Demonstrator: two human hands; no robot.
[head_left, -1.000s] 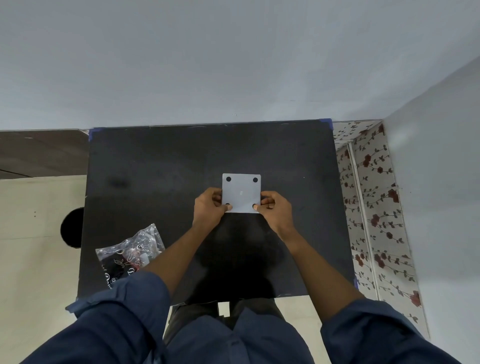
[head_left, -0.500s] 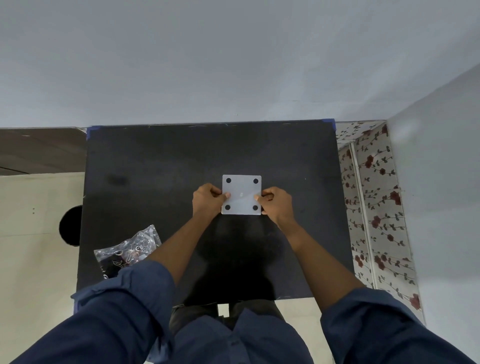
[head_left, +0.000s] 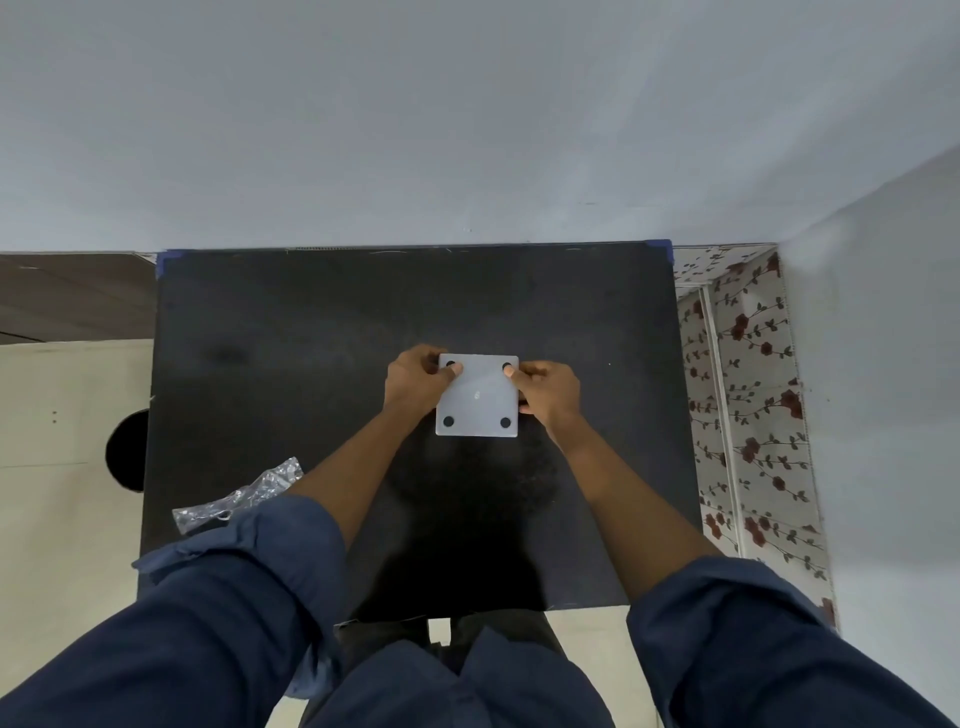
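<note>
A crumpled plastic wrapper (head_left: 239, 499), partly hidden by the left sleeve (head_left: 249, 561), is shown nearer than and well left of the white square plate (head_left: 477, 402). The plate, lying on the black table (head_left: 311, 322), is pinched at its far corners by the left hand (head_left: 415, 384) and the right hand (head_left: 550, 392).

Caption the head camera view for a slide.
Left hand and right hand pinch a grey square plate at a black table.

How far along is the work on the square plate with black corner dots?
Done: four dots sit on the square plate; the plastic bag lies aside. In hand: left hand and right hand grip its sides, thumbs at far dots. Left: perhaps the near dots, untouched.
</note>
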